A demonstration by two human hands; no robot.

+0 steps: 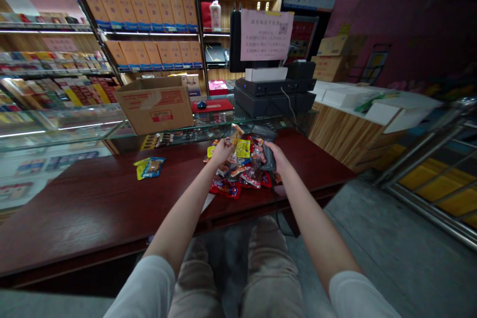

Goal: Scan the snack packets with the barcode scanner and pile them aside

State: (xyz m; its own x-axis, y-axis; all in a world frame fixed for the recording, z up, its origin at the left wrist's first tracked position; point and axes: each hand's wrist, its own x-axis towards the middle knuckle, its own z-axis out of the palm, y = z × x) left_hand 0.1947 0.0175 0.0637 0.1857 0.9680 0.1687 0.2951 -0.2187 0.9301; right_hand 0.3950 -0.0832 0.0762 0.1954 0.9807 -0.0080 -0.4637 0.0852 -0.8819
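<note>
My right hand (273,155) is closed round the grip of a dark handheld barcode scanner (265,140), its head pointing left over a pile of small snack packets (242,171) on the dark red counter (93,203). My left hand (221,151) pinches a small orange and yellow snack packet (234,135) and holds it up beside the scanner head. A cable runs down from the scanner over the counter's front edge.
Two loose packets (149,167) lie apart to the left. A cardboard box (155,104) sits on the glass display case behind. A cash register with screen (274,84) stands at the back right. Shelves of boxed goods fill the wall.
</note>
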